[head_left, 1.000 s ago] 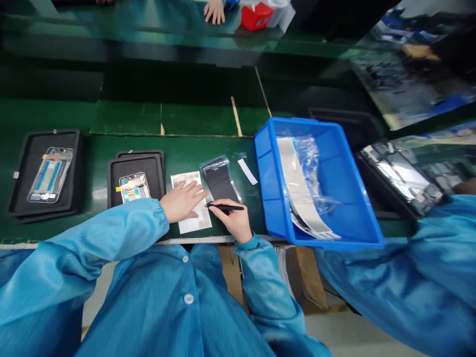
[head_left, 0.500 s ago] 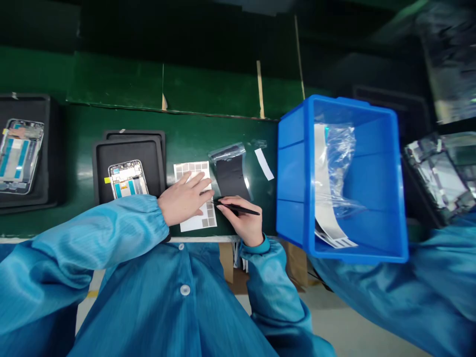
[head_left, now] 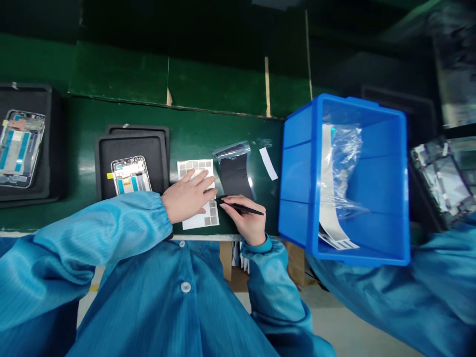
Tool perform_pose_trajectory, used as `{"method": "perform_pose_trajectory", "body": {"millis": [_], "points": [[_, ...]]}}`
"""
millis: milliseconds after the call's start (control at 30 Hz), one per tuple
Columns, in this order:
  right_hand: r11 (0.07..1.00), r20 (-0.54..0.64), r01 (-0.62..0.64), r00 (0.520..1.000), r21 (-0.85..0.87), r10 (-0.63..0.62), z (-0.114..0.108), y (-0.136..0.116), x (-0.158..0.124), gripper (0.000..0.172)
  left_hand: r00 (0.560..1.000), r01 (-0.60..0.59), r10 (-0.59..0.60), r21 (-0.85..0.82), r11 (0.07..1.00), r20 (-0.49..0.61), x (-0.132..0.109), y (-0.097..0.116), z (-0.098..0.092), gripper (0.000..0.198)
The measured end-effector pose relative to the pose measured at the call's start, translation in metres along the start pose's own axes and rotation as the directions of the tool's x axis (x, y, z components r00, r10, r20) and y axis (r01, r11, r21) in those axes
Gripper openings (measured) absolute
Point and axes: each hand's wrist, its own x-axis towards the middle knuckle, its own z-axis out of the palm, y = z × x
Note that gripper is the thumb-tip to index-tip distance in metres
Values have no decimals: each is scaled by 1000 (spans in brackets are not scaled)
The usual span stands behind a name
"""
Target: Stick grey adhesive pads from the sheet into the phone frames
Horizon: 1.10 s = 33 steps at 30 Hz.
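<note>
My left hand (head_left: 190, 196) lies with spread fingers on a white sheet of grey square stickers (head_left: 211, 218), covering its middle. In my right hand (head_left: 250, 219) is a pair of black tweezers (head_left: 243, 208), held like a pen. The tip points left and meets the sheet's right edge beside my left fingers; whether it pinches a sticker is too small to tell. Just beyond the tweezers lies a black sheet (head_left: 235, 173) in a clear sleeve. Left of my hands an opened phone (head_left: 131, 171) rests in a black tray (head_left: 104, 163), partly hidden by my sleeve.
A blue bin (head_left: 299, 168) with white strips (head_left: 329, 188) and clear plastic film (head_left: 347, 163) stands at the right. Near it lies a white paper strip (head_left: 268, 163). Another opened phone (head_left: 21, 148) sits on stacked trays at far left. A co-worker's blue sleeve (head_left: 401, 292) reaches in at right.
The whole view has shifted slightly, so the bench things appear a little further right. Both hands keep the same pose on the sheet and tweezers.
</note>
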Motion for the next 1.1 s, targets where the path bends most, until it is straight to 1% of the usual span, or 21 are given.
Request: {"method": "perform_pose_trajectory", "body": {"millis": [133,233,333,433,500,567,633,700,767,833,867,967,1100], "points": [[999,-21,-35,999,37,36,-2,-1,0,7,1000,-4,4,9,1000,4,0,0,0,59],[994,-72,-67,995,86,73,-7,-5,-2,9,1000,10,-10,22,1000,-5,1,1,1,59],[992,-126,-48,990,120,63,-14,-14,-3,11,1000,4,-4,14,1000,-20,0,2,-2,63],[992,-153,-2,988,128,22,-18,-30,-2,12,997,-11,7,-55,998,-77,-9,0,-19,67],[989,-128,33,992,144,-15,-16,-44,0,13,993,-18,-2,-162,987,-122,-23,-2,-36,56],[983,-80,72,995,171,-59,-10,-58,1,16,992,-5,-36,-315,949,-125,-40,-4,-52,40],[975,-32,107,994,195,-103,-1,-69,3,18,991,38,-92,-465,884,-95,-58,-6,-63,30],[966,11,134,990,221,-140,9,-78,4,19,985,83,-155,-577,813,-77,-73,-6,-66,26],[957,41,154,985,247,-170,20,-86,5,20,975,106,-207,-650,753,-80,-84,-5,-64,18],[951,64,163,981,261,-185,30,-91,5,20,967,111,-239,-688,718,-93,-92,-5,-60,8],[952,71,159,981,261,-183,35,-94,5,20,964,110,-247,-696,710,-100,-96,-6,-58,6],[962,58,116,989,245,-134,47,-98,4,21,955,110,-272,-708,698,-120,-107,-9,-55,10],[967,46,45,997,253,-58,63,-102,1,19,925,131,-350,-736,664,-151,-120,-14,-51,9]]}}
